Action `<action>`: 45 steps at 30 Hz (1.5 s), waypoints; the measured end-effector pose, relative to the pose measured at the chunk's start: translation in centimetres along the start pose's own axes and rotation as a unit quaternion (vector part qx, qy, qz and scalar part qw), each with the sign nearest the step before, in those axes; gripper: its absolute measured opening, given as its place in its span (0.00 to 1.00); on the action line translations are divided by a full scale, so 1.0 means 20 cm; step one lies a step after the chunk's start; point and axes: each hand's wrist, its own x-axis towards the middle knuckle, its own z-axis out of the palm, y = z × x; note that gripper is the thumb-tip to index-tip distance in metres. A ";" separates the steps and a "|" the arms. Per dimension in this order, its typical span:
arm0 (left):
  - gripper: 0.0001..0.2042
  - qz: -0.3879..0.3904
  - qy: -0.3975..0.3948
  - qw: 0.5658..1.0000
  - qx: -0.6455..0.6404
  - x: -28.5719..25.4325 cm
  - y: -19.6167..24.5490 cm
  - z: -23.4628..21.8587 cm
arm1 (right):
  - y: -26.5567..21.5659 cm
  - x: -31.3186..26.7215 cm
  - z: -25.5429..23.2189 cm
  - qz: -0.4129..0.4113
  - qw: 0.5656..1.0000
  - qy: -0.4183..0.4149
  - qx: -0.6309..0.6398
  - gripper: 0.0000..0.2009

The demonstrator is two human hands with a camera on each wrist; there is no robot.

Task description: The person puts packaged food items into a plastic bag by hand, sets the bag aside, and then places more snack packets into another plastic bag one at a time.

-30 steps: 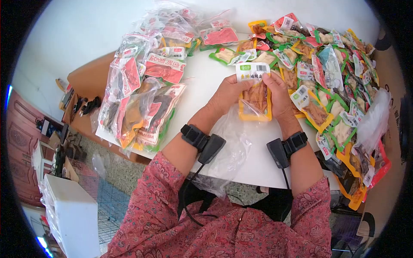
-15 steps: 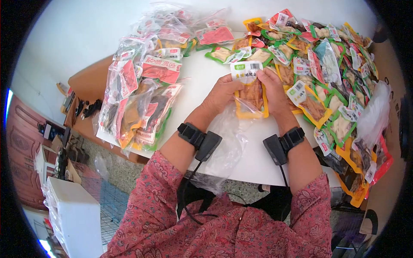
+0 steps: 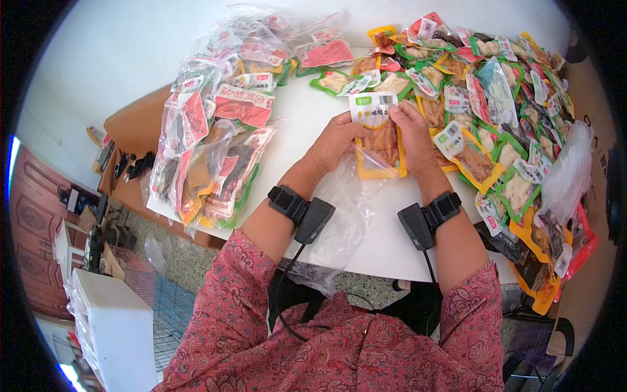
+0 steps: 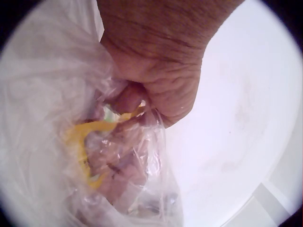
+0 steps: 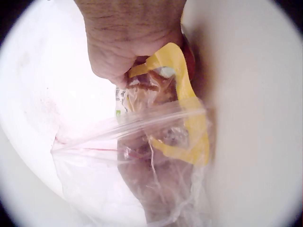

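Note:
Both hands hold one flat food packet (image 3: 381,145) upright over the white table. It has a yellow border, a white label at the top and brown food behind a clear window. My left hand (image 3: 334,142) grips its left edge, thumb across the front. My right hand (image 3: 415,137) pinches the right edge near the label. A clear zip bag (image 3: 336,212) hangs below the left hand toward the table's front edge. In the right wrist view, the bag's zip mouth (image 5: 137,125) crosses the packet's lower part. Clear film (image 4: 154,156) also covers the packet in the left wrist view.
Several filled clear bags (image 3: 196,124) are heaped on the table's left side. A large pile of loose packets (image 3: 483,98) spreads along the right, with a crumpled clear bag (image 3: 568,160) on it. Cardboard (image 3: 140,117) borders the table at left.
The whole head view has shifted slightly. Both hands keep their grip on the packet, in nearly the same place over the table.

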 end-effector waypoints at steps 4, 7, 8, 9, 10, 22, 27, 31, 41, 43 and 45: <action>0.15 0.004 -0.012 1.000 -0.009 0.00 0.00 0.01 | 0.00 0.01 -0.02 -0.013 0.999 0.015 -0.046 0.08; 0.14 0.004 -0.024 1.000 -0.004 -0.01 0.00 0.01 | 0.00 0.01 -0.01 -0.011 0.999 0.025 -0.035 0.08; 0.14 0.007 -0.027 1.000 0.008 -0.01 0.00 0.01 | 0.00 0.01 0.00 -0.008 0.999 0.035 -0.011 0.08; 0.14 0.008 -0.026 1.000 0.008 0.00 -0.01 0.00 | -0.01 0.00 0.01 -0.008 0.999 0.034 -0.011 0.08; 0.15 0.023 -0.021 0.999 0.031 0.02 -0.02 -0.01 | -0.01 0.00 0.01 -0.012 0.999 0.030 -0.007 0.09; 0.16 0.055 0.036 0.998 -0.024 0.03 -0.01 -0.02 | -0.02 -0.02 0.02 0.019 0.995 -0.073 -0.064 0.11; 0.19 0.027 -0.045 0.996 0.071 0.03 -0.04 0.01 | -0.08 -0.05 0.04 0.062 0.998 -0.005 0.012 0.10; 0.23 0.043 -0.121 0.990 0.054 0.01 -0.03 0.04 | -0.04 -0.02 0.01 0.035 0.999 0.006 0.019 0.09; 0.09 -0.030 -0.067 0.963 0.259 0.00 -0.01 0.02 | -0.05 -0.02 0.02 0.016 0.996 0.068 0.061 0.10; 0.07 -0.012 -0.042 0.965 0.260 0.01 -0.03 0.03 | -0.04 -0.01 0.00 0.013 0.998 0.039 0.041 0.10; 0.06 0.006 -0.017 0.965 0.262 0.03 -0.06 0.02 | -0.03 -0.01 -0.01 0.010 1.000 0.011 0.020 0.10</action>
